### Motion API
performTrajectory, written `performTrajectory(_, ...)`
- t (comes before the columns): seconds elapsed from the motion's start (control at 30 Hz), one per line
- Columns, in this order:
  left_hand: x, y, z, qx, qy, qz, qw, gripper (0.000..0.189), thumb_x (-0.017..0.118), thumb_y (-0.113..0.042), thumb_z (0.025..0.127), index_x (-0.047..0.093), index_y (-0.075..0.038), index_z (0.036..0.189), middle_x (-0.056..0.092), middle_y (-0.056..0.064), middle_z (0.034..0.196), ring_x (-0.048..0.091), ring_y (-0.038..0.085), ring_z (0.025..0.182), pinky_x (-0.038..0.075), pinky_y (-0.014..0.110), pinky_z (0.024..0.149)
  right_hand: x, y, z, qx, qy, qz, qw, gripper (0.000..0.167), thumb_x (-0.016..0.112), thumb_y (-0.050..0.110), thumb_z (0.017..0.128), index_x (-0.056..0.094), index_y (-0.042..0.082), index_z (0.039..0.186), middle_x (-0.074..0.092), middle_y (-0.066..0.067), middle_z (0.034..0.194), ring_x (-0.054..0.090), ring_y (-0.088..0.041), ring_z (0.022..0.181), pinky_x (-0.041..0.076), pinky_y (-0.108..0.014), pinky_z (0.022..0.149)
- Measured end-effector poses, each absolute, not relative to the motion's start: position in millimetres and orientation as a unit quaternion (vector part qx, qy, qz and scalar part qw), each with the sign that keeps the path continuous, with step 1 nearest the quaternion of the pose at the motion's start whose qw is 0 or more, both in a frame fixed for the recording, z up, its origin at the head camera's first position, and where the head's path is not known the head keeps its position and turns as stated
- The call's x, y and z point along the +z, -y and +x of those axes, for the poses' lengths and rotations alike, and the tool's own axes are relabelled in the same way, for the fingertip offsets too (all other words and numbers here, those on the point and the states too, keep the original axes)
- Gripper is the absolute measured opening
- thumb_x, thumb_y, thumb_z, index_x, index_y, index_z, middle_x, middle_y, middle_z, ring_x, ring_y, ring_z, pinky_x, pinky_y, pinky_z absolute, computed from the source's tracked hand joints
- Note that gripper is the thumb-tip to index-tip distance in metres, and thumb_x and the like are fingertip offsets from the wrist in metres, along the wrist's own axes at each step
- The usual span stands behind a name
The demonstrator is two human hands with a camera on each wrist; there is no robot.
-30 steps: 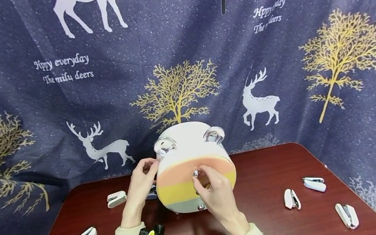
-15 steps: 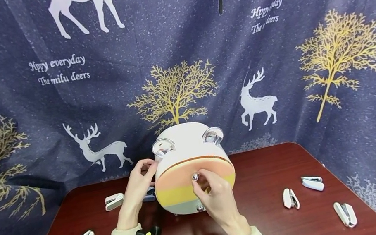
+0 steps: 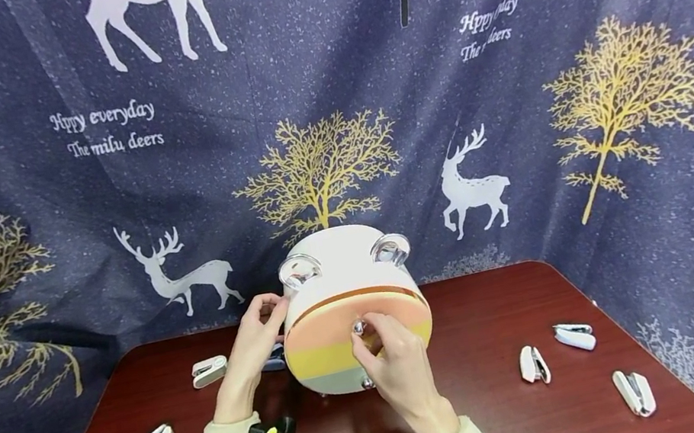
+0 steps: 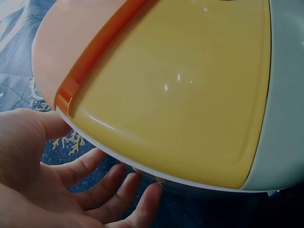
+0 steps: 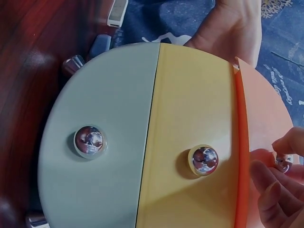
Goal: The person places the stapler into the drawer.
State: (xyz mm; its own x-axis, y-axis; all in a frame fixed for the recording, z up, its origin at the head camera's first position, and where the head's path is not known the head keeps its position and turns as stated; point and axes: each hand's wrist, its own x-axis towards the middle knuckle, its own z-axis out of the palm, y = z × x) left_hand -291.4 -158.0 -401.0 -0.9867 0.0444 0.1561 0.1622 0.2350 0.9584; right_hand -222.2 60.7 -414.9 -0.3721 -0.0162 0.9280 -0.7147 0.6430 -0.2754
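A rounded white drawer box [image 3: 344,248] stands on the table, its front split into a peach drawer [image 3: 330,318], a yellow drawer [image 5: 190,109] and a pale green drawer [image 5: 104,190]. Thumb and fingertips of my right hand [image 3: 399,354] pinch the chrome knob [image 5: 284,163] of the peach drawer. That drawer sits slightly out, baring its orange edge [image 5: 242,142]; the other two look flush. My left hand [image 3: 261,332] rests against the box's left side, fingers loosely bent in the left wrist view.
Two chrome rings [image 3: 301,269] stick up from the box's top. White staplers [image 3: 210,370] lie left, and others [image 3: 534,365] right, on the red-brown table [image 3: 476,317]. A bluish stapler [image 3: 274,358] sits behind my left hand. A patterned cloth [image 3: 319,59] hangs behind.
My right hand has drawn the peach drawer a little way toward me, and a gap has opened along its top. My left hand stays at the box's side. The head view has shifted slightly.
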Motion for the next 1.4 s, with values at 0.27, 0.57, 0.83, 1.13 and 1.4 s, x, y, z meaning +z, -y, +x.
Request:
performTrajectory(0.27, -401.7, 157.0, -291.0, -0.615, 0.783, -0.076, 0.045, 0.038, 0.054, -0.037, 0.101, 0.047, -0.005, 0.120, 0.049, 0.015, 0.110, 0.054, 0.018, 0.088, 0.052, 0.030, 0.069, -416.1, -61.8, -218.4, 0.367, 0.744, 0.261, 0.494, 0.018, 0.070, -0.001, 0.076, 0.065, 0.006, 0.092, 0.062, 0.000, 0.075, 0.058, -0.009, 0.055, 0.048, -0.018, 0.051)
performTrajectory(0.57, -403.7, 156.0, -294.4, -0.614, 0.785, -0.072, 0.046, 0.037, 0.054, -0.037, 0.101, 0.048, -0.005, 0.118, 0.049, 0.015, 0.108, 0.054, 0.019, 0.087, 0.051, 0.030, 0.068, -417.4, -64.7, -210.3, 0.365, 0.746, 0.265, 0.490, 0.018, 0.070, 0.001, 0.076, 0.065, 0.007, 0.092, 0.062, 0.002, 0.076, 0.058, -0.009, 0.056, 0.048, -0.019, 0.051)
performTrajectory(0.83, -404.0, 157.6, -294.7, -0.615, 0.784, -0.073, 0.044, 0.037, 0.054, -0.037, 0.101, 0.047, -0.005, 0.118, 0.048, 0.014, 0.107, 0.054, 0.018, 0.086, 0.052, 0.030, 0.068, -416.5, -67.2, -199.4, 0.347, 0.745, 0.275, 0.499, 0.021, 0.071, 0.001, 0.074, 0.066, 0.009, 0.093, 0.062, 0.003, 0.077, 0.057, -0.007, 0.053, 0.045, -0.015, 0.051)
performTrajectory(1.13, -404.2, 157.3, -294.5, -0.621, 0.779, -0.075, 0.047, 0.035, 0.055, -0.034, 0.101, 0.048, -0.004, 0.116, 0.049, 0.014, 0.105, 0.054, 0.017, 0.085, 0.051, 0.031, 0.067, -416.6, -70.6, -188.7, 0.335, 0.729, 0.306, 0.512, 0.017, 0.068, 0.003, 0.076, 0.065, 0.007, 0.093, 0.062, 0.004, 0.078, 0.055, -0.002, 0.053, 0.045, -0.010, 0.052)
performTrajectory(1.4, -404.6, 157.6, -294.9, -0.619, 0.780, -0.079, 0.049, 0.034, 0.054, -0.032, 0.101, 0.047, -0.003, 0.116, 0.050, 0.014, 0.105, 0.054, 0.016, 0.084, 0.051, 0.030, 0.066, -417.2, -74.0, -181.2, 0.322, 0.720, 0.321, 0.524, 0.008, 0.064, 0.009, 0.084, 0.065, 0.006, 0.092, 0.061, 0.004, 0.078, 0.054, 0.001, 0.053, 0.044, -0.009, 0.053)
